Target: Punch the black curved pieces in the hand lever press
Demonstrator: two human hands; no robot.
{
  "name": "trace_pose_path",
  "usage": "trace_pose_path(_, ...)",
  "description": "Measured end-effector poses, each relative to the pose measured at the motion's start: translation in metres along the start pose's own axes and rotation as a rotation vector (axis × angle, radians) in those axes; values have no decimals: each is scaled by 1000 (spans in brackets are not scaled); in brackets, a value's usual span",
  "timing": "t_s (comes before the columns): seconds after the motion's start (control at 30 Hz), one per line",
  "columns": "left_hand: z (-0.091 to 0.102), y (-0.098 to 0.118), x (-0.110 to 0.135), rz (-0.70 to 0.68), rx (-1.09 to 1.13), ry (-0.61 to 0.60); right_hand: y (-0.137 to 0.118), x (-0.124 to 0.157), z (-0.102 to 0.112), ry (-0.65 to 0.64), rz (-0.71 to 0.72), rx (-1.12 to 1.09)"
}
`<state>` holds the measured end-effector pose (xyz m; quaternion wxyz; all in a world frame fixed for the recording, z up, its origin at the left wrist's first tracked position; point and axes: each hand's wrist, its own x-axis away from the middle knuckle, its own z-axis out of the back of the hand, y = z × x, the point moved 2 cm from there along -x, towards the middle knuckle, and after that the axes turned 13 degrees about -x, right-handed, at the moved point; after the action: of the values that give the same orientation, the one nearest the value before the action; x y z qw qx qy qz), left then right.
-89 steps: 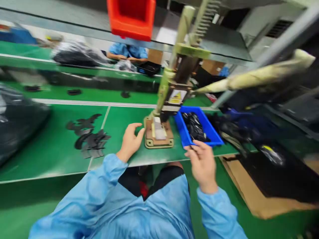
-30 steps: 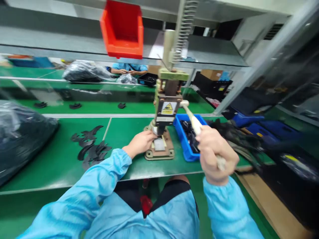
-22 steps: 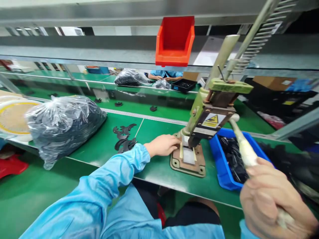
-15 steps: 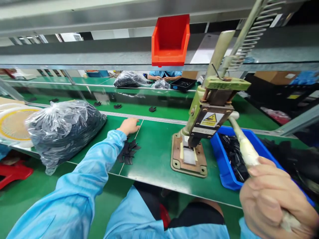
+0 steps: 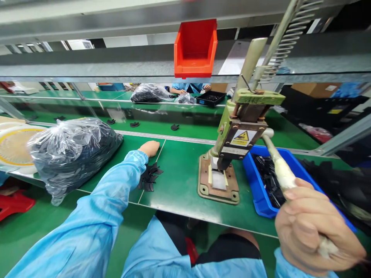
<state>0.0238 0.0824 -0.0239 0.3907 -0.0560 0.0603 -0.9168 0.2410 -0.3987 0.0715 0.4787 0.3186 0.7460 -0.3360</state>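
Note:
My right hand (image 5: 314, 231) is closed around the pale lever handle (image 5: 279, 170) of a green hand press (image 5: 236, 131) that stands on a brown base plate (image 5: 218, 185). My left arm stretches out to the left. My left hand (image 5: 149, 148) lies flat, fingers forward, on the green table at the far edge of a pile of flat black parts (image 5: 150, 178). My sleeve covers part of that pile. A pale block sits under the press head.
A blue bin (image 5: 256, 193) with black pieces stands right of the press. A clear bag of black parts (image 5: 72, 148) lies at the left, and a red bin (image 5: 195, 48) hangs overhead. Behind a green conveyor (image 5: 179, 133), another person's hands (image 5: 185, 90) work.
My left hand left the press base and swung left to the pile of black parts. My right hand took hold of the lever three seconds ago and still grips it.

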Motion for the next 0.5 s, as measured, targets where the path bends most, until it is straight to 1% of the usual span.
trace_pose_path(0.07, 9, 5, 1, -17, 24, 30, 0, 3, 3, 31, -30, -3)
trace_pose_path(0.13, 18, 17, 2, -41, 49, 81, -2, 6, 4, -12, -77, -1)
trace_pose_path(0.17, 21, 26, 4, -56, 97, 125, -4, 7, 5, -40, -94, -3)
trace_pose_path(0.2, 24, 37, 7, -73, 181, 185, -6, 9, 6, -65, -100, -10)
trace_pose_path(0.27, 23, 64, 16, -104, 447, 317, -10, 11, 6, -96, -102, -28)
trace_pose_path(0.3, 20, 79, 23, -117, 602, 366, -12, 12, 6, -107, -105, -33)
trace_pose_path(0.33, 15, 95, 31, -130, 743, 388, -13, 12, 6, -120, -114, -34)
trace_pose_path(0.4, 2, 125, 50, -161, 913, 350, -15, 13, 6, -168, -144, -38)
trace_pose_path(0.43, -4, 138, 59, -190, 932, 306, -16, 13, 6, -188, -159, -41)
trace_pose_path(0.47, -9, 149, 68, -236, 900, 267, -17, 13, 7, -202, -166, -47)
trace_pose_path(0.5, -12, 159, 76, -300, 822, 239, -18, 13, 7, -209, -166, -56)
